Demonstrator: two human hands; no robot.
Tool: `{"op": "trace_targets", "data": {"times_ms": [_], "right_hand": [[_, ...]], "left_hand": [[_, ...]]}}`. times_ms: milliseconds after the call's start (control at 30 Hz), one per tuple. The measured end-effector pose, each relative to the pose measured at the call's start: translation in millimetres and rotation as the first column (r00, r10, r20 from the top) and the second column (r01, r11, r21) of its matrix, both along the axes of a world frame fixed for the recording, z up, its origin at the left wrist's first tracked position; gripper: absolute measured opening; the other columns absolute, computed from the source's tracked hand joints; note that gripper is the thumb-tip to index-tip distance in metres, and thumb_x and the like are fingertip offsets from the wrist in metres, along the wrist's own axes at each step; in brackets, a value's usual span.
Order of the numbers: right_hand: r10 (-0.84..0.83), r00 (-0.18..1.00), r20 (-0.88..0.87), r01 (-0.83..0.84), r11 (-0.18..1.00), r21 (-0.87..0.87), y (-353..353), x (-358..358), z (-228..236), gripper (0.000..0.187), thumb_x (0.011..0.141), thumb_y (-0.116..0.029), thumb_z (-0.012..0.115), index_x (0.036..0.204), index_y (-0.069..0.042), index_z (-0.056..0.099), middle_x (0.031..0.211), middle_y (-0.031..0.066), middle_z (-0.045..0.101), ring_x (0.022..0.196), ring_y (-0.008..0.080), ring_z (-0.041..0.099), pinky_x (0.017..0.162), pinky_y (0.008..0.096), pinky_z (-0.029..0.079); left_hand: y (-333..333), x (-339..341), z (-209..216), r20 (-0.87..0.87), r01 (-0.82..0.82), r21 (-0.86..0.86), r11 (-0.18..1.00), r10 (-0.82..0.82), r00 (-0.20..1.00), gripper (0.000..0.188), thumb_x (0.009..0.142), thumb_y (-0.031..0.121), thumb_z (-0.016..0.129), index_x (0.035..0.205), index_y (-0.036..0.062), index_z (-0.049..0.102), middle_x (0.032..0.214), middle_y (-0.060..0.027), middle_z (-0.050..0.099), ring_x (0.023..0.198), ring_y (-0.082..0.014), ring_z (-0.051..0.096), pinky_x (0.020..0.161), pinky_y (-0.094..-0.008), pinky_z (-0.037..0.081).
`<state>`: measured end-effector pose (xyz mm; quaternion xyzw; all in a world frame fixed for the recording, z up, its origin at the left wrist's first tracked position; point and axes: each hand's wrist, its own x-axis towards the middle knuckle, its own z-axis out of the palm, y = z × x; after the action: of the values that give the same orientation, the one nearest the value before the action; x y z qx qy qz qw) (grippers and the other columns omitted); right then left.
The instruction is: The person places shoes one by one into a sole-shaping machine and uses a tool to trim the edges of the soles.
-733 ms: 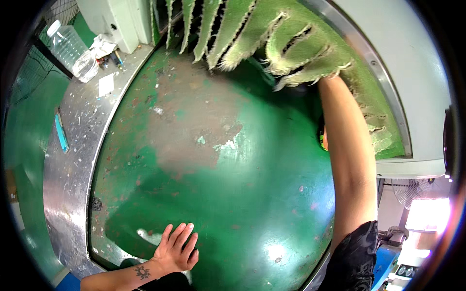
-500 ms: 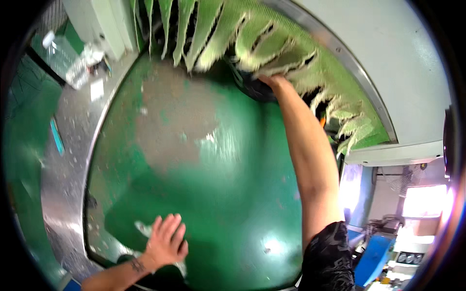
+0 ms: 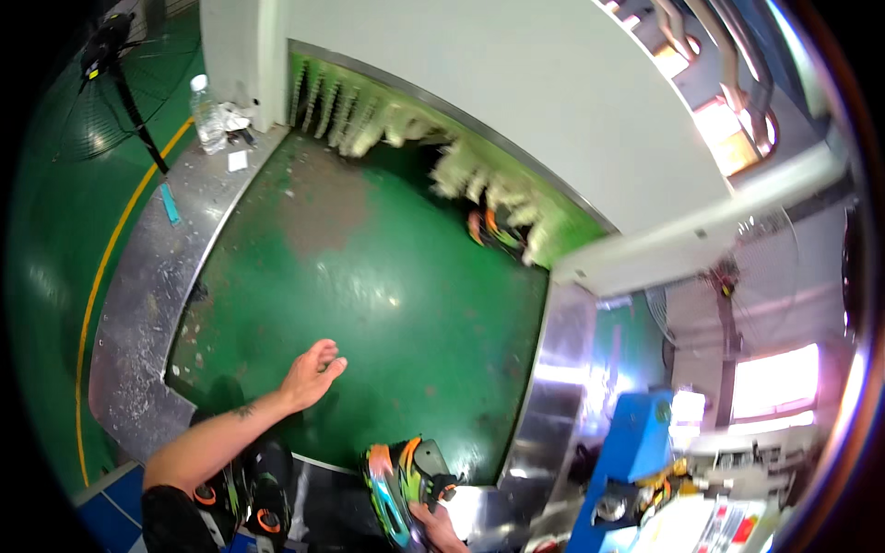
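Observation:
At the lower middle, my right hand (image 3: 437,527) grips a multicoloured shoe (image 3: 401,493) with orange, green, black and pale blue parts, held near the front edge of the green moving surface. My left hand (image 3: 312,376) hovers over the green surface (image 3: 424,369), its fingers apart and nothing in it. Beneath the frayed green strip curtain (image 3: 387,120), a dark shoe with orange and green (image 3: 498,230) is partly hidden by the strips. At the lower left stand dark shoes with orange details (image 3: 269,498), partly behind my left forearm.
A metal rim (image 3: 138,313) borders the green surface and carries a clear plastic bottle (image 3: 208,120) and a light-blue strip-shaped tool (image 3: 170,205). A black fan (image 3: 115,83) stands at the far left. The white machine housing (image 3: 479,92) rises behind the curtain; blue equipment (image 3: 627,433) is at right.
My right arm has drawn back from under the curtain, and the hand now holds a shoe at the lower middle. The view has shifted back, and another shoe shows under the strips.

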<state>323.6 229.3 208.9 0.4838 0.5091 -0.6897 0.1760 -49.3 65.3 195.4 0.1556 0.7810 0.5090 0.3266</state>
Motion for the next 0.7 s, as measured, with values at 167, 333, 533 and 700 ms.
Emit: {"op": "trace_targets", "data": {"times_ms": [167,333,533,700], "right_hand": [[0.587,0.747,-0.313,-0.520,0.809,0.276,59.2,4.9,200.2,0.073,0.077,-0.021,0.083,0.137,-0.001,0.047,0.128,0.0094,0.061,0.113,0.0167,0.057,0.095,0.0355,0.048],[0.630,0.651,-0.423,0.208,0.389,0.898,43.2,39.9,259.6,0.081,0.072,-0.023,0.080,0.142,-0.007,0.042,0.140,0.0161,0.045,0.131,0.0340,0.042,0.116,0.0471,0.028],[-0.254,0.529,-0.809,0.522,0.849,0.075,-73.3,177.8,222.0,0.088,0.086,-0.027,0.074,0.152,-0.004,0.021,0.148,0.0159,0.038,0.135,0.0223,0.038,0.112,0.0366,0.031],[-0.328,0.654,-0.682,0.655,0.697,0.293,-66.4,341.8,249.4,0.066,0.084,-0.028,0.073,0.133,0.004,0.043,0.119,0.0142,0.060,0.108,0.0194,0.056,0.096,0.0334,0.045]], "left_hand": [[57.8,94.1,102.3,0.864,0.670,0.126,0.731,-0.412,0.288,0.071,0.100,0.055,0.041,0.143,-0.0012,0.038,0.130,-0.0236,0.057,0.118,-0.0277,0.059,0.098,-0.0397,0.049],[77.5,190.1,193.9,0.697,0.460,0.624,0.631,-0.716,0.037,0.085,0.094,0.062,0.045,0.147,-0.0024,0.031,0.139,-0.0282,0.046,0.118,-0.0372,0.058,0.094,-0.0476,0.052],[80.4,282.9,169.6,0.563,0.304,0.714,0.631,-0.775,0.286,0.073,0.081,0.042,0.064,0.137,0.0026,0.039,0.117,-0.0131,0.049,0.101,-0.0225,0.052,0.096,-0.0368,0.045],[117.5,477.2,225.0,0.310,0.489,0.736,0.468,-0.876,0.370,0.083,0.078,0.037,0.070,0.141,-0.0033,0.035,0.131,-0.0236,0.053,0.116,-0.0357,0.058,0.099,-0.0466,0.049]]}}
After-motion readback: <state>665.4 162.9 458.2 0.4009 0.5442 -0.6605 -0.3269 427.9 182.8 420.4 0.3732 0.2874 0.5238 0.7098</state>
